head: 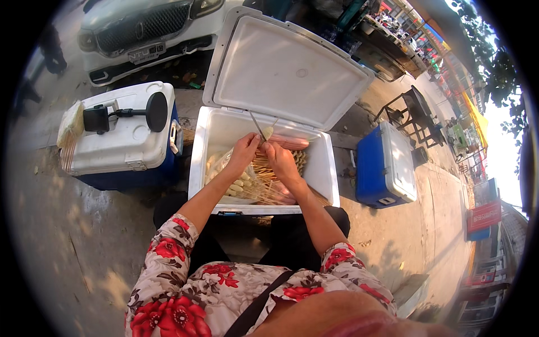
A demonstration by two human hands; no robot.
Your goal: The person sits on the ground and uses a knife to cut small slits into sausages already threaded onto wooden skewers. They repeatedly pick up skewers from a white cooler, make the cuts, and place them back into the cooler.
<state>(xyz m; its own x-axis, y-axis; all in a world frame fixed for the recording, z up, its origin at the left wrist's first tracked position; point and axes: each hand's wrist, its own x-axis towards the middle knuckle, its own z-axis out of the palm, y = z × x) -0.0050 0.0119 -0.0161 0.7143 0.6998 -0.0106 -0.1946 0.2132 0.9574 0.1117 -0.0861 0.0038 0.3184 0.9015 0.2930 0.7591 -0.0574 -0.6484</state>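
My left hand [244,153] and my right hand [280,160] meet over an open cooler box [194,156]. The left fingers pinch near a thin grey strip [256,123], perhaps a blade, which slants up and away. A pale food piece on a thin skewer [268,132] rises from my right fingertips. Where the two things touch is hidden by the fingers. Below lie many bamboo skewers [263,168], pale food pieces in a clear plastic bag [236,185], long pink items [289,142] and patterned skewered pieces [300,159].
The cooler's lid [290,67] stands raised behind it. To the left, a blue-and-white cooler [126,147] bears a black stand [156,112] and a bundle of skewers [70,126]. Another blue cooler [372,164] is at right. A white car [147,31] is parked ahead.
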